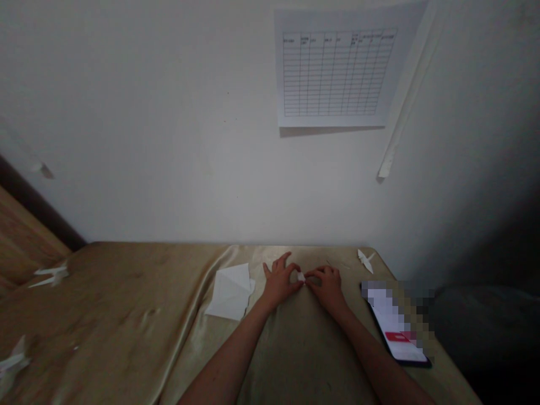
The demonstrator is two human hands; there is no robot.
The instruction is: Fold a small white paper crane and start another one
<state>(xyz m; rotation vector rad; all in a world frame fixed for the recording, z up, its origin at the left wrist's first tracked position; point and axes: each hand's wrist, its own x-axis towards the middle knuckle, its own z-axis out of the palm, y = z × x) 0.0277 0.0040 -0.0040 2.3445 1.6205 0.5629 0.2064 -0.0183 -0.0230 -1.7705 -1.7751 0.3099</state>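
Observation:
Between my two hands, low over the cloth-covered table, is a small piece of white paper [301, 277]. My left hand [282, 281] pinches its left side between thumb and forefinger, with the other fingers spread upward. From the right, my right hand [327, 286] grips the same paper at its lower edge, its fingers curled in. The fingertips hide part of the paper, so its exact folded shape cannot be made out. Left of my left hand lie white paper sheets [230, 292], creased and with a torn edge.
A phone [396, 326] with a lit screen lies right of my right arm. Folded white paper figures lie at the back right [365, 261], the far left [53, 274] and the lower left [14, 363]. The tan cloth [126, 304] has a raised fold. A printed grid sheet [337, 73] hangs on the wall.

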